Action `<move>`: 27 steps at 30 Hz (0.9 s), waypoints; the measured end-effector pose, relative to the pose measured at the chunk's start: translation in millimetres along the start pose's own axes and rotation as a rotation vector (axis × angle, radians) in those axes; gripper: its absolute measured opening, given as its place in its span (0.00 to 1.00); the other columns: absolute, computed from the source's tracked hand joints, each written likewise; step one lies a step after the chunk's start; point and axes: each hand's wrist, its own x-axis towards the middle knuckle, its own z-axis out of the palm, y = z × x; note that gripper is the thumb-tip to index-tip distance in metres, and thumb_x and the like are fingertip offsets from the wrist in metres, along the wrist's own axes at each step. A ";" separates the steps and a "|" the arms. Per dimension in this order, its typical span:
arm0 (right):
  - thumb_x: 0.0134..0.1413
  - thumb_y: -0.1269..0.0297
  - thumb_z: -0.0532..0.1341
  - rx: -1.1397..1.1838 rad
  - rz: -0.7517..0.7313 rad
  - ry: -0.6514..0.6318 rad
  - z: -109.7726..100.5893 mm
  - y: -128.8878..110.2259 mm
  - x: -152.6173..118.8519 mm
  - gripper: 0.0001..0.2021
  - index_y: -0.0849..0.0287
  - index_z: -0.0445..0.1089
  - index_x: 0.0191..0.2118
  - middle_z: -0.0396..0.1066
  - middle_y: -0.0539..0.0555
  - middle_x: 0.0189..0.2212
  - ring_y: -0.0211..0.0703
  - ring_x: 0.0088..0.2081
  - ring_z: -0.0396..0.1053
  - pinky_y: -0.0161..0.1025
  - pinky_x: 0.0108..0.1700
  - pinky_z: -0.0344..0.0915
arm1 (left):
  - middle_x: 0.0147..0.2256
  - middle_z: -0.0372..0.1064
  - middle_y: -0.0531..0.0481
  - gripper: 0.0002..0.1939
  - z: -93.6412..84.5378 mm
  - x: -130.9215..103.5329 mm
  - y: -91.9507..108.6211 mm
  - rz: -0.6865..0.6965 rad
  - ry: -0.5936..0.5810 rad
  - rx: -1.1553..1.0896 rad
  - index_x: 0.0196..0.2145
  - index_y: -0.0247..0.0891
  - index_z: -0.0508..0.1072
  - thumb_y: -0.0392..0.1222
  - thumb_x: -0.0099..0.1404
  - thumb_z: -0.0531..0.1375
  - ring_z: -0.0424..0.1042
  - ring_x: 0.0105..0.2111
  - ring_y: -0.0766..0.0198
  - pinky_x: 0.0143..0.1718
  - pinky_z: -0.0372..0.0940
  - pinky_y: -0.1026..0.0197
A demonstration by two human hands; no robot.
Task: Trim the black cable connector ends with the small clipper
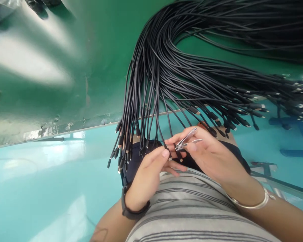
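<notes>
My left hand (pixel 154 168) pinches the plug end of a black cable (pixel 167 149) between thumb and fingers, the small metal tip showing below the thumb. In my right hand (pixel 207 154) is a silver nail clipper (pixel 187 139), its lever raised and its jaws pointing toward the left hand. Another cable plug (pixel 178 155) hangs between the two hands, close to the clipper's jaws. Above them a thick bundle of black cables (pixel 151 64) drapes over the table edge, with many plug ends dangling around my lap.
The green table (pixel 103 67) spans the top, its worn front edge running across the view. More cable plugs (pixel 244 114) overhang at the right. Dark objects (pixel 37 8) and clear plastic (pixel 1 11) lie at the upper left. A blue stool-like shape (pixel 295 137) stands on the floor at right.
</notes>
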 end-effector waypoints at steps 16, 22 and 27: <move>0.67 0.52 0.56 -0.462 -0.046 0.187 5.2 -21.1 -14.2 0.11 0.51 0.68 0.46 0.75 0.54 0.50 0.47 0.50 0.75 0.41 0.46 0.75 | 0.32 0.78 0.47 0.09 3.9 23.0 -17.1 0.116 0.161 -0.085 0.37 0.34 0.77 0.44 0.66 0.64 0.77 0.26 0.67 0.26 0.67 0.70; 0.67 0.52 0.54 -0.649 0.007 0.117 17.6 -10.6 -7.7 0.15 0.54 0.64 0.53 0.59 0.61 0.66 0.52 0.63 0.64 0.53 0.61 0.66 | 0.30 0.77 0.49 0.13 -1.9 26.4 -19.8 0.173 0.294 0.089 0.43 0.34 0.75 0.44 0.64 0.66 0.73 0.24 0.70 0.26 0.64 0.70; 0.65 0.55 0.57 -0.925 -0.227 0.516 -1.2 -14.9 -0.5 0.11 0.55 0.66 0.48 0.67 0.60 0.60 0.53 0.53 0.71 0.53 0.59 0.64 | 0.33 0.79 0.44 0.13 1.3 20.1 -15.2 0.122 0.239 0.012 0.40 0.33 0.74 0.45 0.63 0.68 0.77 0.25 0.66 0.27 0.68 0.68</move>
